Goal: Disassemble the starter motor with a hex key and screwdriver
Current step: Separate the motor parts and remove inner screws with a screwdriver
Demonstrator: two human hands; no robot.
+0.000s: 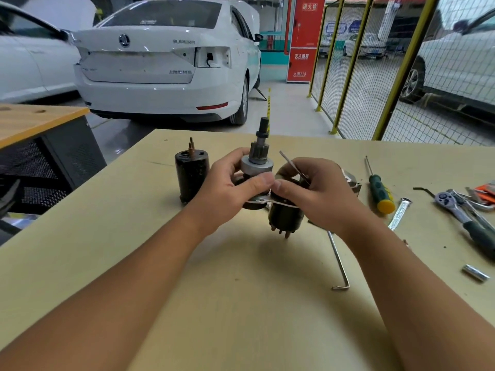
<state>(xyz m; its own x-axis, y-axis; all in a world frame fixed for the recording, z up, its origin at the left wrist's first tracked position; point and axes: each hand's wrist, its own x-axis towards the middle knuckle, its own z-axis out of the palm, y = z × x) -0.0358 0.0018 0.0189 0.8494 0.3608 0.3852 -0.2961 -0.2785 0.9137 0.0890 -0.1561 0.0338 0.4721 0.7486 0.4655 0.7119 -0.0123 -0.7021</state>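
I hold a starter motor sub-assembly above the beige table (pixel 241 277). Its pinion gear and shaft (pixel 259 145) point up, and a black solenoid (pixel 285 218) with terminal studs hangs below. My left hand (pixel 230 188) grips the grey drive housing. My right hand (pixel 316 194) holds the solenoid side, with a thin metal strip sticking up between its fingers. A black motor body (pixel 191 175) stands upright on the table to the left. A long hex key (pixel 338 261) lies under my right wrist. A green screwdriver (pixel 379 187) with a yellow cap lies to the right.
A flat wrench (pixel 399 214), a ratchet (pixel 463 212), a small socket (pixel 475 273) and an orange hex key set (pixel 484 195) lie at the right. White cars and a yellow mesh fence (pixel 356 62) stand beyond the table. A black cabinet (pixel 53 162) sits at the left.
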